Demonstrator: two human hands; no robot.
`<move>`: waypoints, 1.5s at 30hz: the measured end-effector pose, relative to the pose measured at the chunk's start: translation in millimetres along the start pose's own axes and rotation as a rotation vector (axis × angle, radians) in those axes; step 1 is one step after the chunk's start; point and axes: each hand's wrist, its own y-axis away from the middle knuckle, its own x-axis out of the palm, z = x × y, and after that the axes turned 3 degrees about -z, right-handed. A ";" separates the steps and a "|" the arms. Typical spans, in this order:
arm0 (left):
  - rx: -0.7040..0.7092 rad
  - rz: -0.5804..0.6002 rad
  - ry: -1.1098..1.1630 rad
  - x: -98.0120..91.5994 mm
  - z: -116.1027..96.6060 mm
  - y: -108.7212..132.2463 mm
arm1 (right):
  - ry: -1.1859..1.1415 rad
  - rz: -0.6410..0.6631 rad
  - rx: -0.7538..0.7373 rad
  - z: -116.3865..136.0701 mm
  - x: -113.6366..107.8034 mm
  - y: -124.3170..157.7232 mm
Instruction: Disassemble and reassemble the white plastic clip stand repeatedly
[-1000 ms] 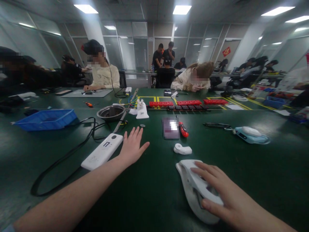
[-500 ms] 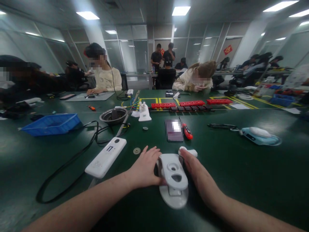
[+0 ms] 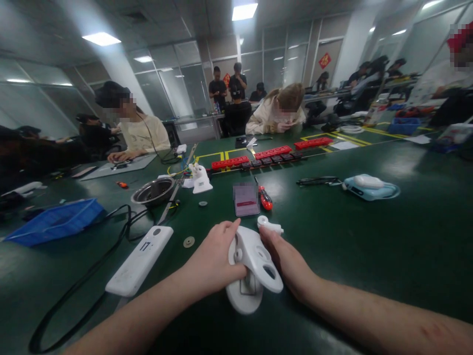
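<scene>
My left hand grips a white plastic stand by its left side, thumb in the gap between the oval base and the curved upper cover. This cover has a round recess and a larger opening, and it sits tilted to the right of the base. Along the cover's right side lies my right hand, fingers stretched out and pressed together; whether it touches the cover I cannot tell. At its fingertips is a small white knob-ended piece. Beyond it are a phone-like flat thing and a red-and-black screwdriver.
A white bar marked 17 and a black cable lie at left, near a grey disc. Further off are a blue tray, a metal bowl, red trays and a light-blue device. Co-workers sit across the table.
The view has turned and tilted. The cover, earlier over the base, has tipped to the right, showing more of the stand's inner side. My left hand has closed further around the stand.
</scene>
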 end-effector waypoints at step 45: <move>-0.028 -0.074 0.157 33.5 58.5 14.9 | 0.128 -0.067 0.224 67.0 -35.0 -61.4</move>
